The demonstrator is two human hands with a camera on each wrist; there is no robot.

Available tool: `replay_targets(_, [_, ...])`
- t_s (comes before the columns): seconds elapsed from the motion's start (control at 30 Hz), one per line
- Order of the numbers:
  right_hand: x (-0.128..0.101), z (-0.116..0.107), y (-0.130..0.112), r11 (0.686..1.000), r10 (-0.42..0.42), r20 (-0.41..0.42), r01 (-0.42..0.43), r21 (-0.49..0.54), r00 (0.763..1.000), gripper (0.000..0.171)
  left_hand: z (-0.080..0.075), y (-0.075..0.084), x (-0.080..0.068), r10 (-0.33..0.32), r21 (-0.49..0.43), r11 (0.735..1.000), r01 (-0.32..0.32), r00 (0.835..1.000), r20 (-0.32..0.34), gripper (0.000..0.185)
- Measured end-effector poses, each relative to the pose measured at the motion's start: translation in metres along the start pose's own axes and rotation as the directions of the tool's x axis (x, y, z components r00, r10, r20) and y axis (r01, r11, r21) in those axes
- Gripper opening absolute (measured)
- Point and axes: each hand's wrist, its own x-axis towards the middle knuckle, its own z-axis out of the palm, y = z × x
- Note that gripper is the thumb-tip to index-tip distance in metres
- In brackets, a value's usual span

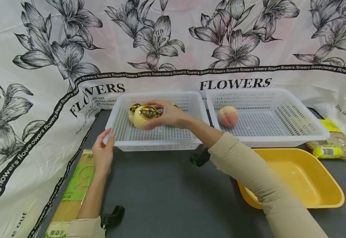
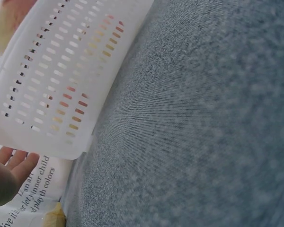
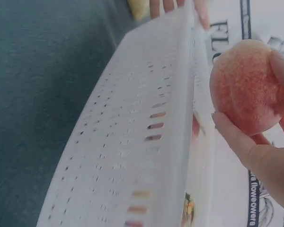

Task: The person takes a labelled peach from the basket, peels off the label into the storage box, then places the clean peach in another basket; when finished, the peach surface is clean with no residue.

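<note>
My right hand (image 1: 173, 114) grips a pale yellow and pink peach (image 1: 141, 117) with a black and gold label, over the left white basket (image 1: 158, 147). In the right wrist view, the peach's red side (image 3: 248, 87) shows above the basket rim, between thumb and fingers. Behind it in the head view sits another labelled peach (image 1: 131, 114), partly covered. A bit of one more label shows past the right hand. At the basket's front left corner, my left hand (image 1: 101, 155) holds the rim between thumb and fingers.
A second white basket (image 1: 280, 142) stands to the right with one peach (image 1: 228, 116) inside. In front of it lies a yellow basin (image 1: 307, 178), partly behind the right sleeve. A yellow bag (image 1: 333, 145) is at far right, a green-labelled noodle pack (image 1: 77, 181) at left.
</note>
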Motion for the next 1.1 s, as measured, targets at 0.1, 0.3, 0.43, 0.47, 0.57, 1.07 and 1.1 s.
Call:
replay_targets(0.1, [-0.018,-0.005,0.002,0.997,-0.043,0.016,0.044,-0.061,0.999,0.072,0.001,0.0,0.0,0.005,-0.008,1.0,-0.005,1.0,0.003,0.035])
replay_targets(0.3, [-0.058,-0.008,0.007,0.987,-0.082,0.032,0.086,-0.133,0.996,0.073,0.004,0.001,-0.001,0.004,0.011,1.0,-0.004,1.0,-0.001,0.036])
replay_targets(0.43, [-0.082,-0.004,0.012,0.982,-0.126,0.062,0.133,-0.135,0.99,0.074,0.004,0.0,-0.002,0.004,0.02,1.0,-0.004,1.0,-0.008,0.036])
replay_targets(0.47, [-0.088,-0.002,0.014,0.98,-0.137,0.073,0.145,-0.135,0.988,0.074,0.004,0.0,-0.002,0.004,0.014,1.0,-0.003,1.0,-0.01,0.036])
replay_targets(0.57, [-0.103,0.004,0.022,0.987,-0.12,0.111,0.13,-0.09,0.987,0.074,0.003,-0.001,-0.001,0.004,0.002,1.0,-0.004,1.0,-0.018,0.035])
replay_targets(1.07, [-0.159,0.019,0.074,0.989,0.138,0.057,-0.135,-0.057,0.989,0.066,0.004,-0.001,0.0,-0.009,0.004,1.0,0.009,1.0,-0.026,0.035])
replay_targets(1.1, [-0.161,0.019,0.076,0.989,0.143,0.048,-0.14,-0.054,0.989,0.065,0.004,-0.001,0.0,-0.01,0.004,1.0,0.01,1.0,-0.027,0.036])
